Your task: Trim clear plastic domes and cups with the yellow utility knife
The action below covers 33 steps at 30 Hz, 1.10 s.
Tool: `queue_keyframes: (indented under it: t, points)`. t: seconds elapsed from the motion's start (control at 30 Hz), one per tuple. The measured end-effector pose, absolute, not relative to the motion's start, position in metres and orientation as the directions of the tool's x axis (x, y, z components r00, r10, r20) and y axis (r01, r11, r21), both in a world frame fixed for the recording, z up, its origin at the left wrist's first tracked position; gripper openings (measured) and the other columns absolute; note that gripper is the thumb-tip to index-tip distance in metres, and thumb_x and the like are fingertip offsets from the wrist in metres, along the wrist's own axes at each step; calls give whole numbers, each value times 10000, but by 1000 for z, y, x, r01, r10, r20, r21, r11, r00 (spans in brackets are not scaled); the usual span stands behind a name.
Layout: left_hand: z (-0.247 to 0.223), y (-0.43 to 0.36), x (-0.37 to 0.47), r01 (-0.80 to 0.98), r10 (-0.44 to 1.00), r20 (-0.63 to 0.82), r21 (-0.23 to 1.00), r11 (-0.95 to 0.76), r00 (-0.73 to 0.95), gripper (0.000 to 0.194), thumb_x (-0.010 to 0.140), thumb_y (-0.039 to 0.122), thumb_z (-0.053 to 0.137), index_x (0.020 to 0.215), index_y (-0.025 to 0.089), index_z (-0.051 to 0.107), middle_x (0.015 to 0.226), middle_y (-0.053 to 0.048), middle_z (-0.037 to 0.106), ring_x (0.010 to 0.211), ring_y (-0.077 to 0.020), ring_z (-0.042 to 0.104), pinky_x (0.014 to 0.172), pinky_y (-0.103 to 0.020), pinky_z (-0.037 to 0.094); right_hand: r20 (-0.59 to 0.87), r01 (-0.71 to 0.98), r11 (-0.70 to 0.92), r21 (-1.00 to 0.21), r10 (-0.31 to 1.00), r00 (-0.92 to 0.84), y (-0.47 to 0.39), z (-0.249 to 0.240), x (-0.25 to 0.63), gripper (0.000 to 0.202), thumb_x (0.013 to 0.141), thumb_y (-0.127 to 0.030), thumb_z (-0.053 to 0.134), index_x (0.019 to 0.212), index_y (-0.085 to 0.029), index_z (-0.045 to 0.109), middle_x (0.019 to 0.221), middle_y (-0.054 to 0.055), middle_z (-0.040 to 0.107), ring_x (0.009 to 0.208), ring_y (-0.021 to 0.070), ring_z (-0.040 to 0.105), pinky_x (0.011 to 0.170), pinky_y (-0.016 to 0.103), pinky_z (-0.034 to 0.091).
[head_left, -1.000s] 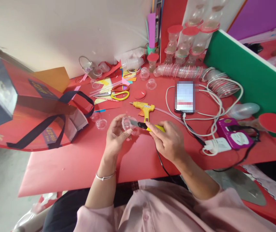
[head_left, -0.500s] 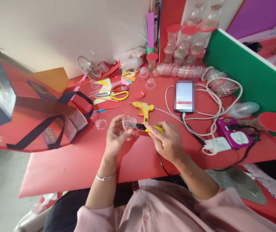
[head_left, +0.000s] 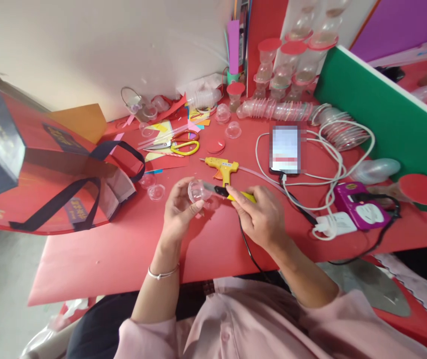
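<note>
My left hand (head_left: 181, 205) holds a small clear plastic dome lid (head_left: 198, 191) between thumb and fingers above the red table. In my right hand (head_left: 260, 214) is a yellow and black utility knife (head_left: 221, 191), its blade pointing left at the lid. Whether the blade touches the plastic is too small to tell. Just behind the knife lies a yellow glue gun (head_left: 222, 165), nozzle to the left. Scissors (head_left: 183, 144) with yellow and red handles rest farther back on paper scraps. Two more clear lids (head_left: 156, 192) sit left of my left hand.
A red bag (head_left: 56, 169) stands at the left. Right of centre are a phone (head_left: 285, 149), looping white cables and a purple power socket (head_left: 362, 205). Stacked clear cups (head_left: 278, 108) line the back, beside a green divider (head_left: 381, 109).
My right hand and the knife have shifted slightly right, so the blade reaches less far over the lid. My left hand still holds the lid, tilted a little differently.
</note>
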<state>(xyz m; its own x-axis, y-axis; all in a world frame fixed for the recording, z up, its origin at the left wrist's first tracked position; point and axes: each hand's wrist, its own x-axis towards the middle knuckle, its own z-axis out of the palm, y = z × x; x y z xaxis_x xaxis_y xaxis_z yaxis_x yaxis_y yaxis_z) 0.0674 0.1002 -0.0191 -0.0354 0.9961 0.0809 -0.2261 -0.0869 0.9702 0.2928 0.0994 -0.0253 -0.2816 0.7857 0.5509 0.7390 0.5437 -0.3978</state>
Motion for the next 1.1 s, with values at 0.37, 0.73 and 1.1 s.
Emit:
queue_keyframes:
  t: [0.37, 0.73, 1.1]
  points:
    - [-16, 100, 67, -279, 1000, 14, 960, -5, 28, 537, 849, 270, 776, 1360, 262, 610, 1136, -90, 680, 735, -126, 655, 540, -203, 527, 256, 382, 330, -863, 939, -232, 94, -16, 292, 408, 1068, -364, 408, 1406, -244, 604, 1054, 55, 763, 910, 179, 707, 888, 322, 528]
    - [-4, 102, 68, -503, 978, -142, 841, 202, 155, 331, 794, 305, 699, 1101, 185, 670, 917, -65, 648, 688, -186, 667, 389, -208, 459, -20, 265, 43, -963, 973, -230, 93, -16, 294, 481, 1044, -542, 418, 1346, -242, 639, 809, 11, 723, 759, 150, 691, 699, 248, 529]
    - [-19, 101, 85, -345, 985, -135, 934, 90, -109, 323, 728, 302, 879, 1004, 181, 762, 770, -21, 664, 563, -72, 535, 486, -191, 404, -52, 335, 50, -941, 956, -289, 94, -15, 290, 460, 1051, -532, 399, 1347, -273, 638, 917, 20, 765, 798, 155, 719, 747, 264, 546]
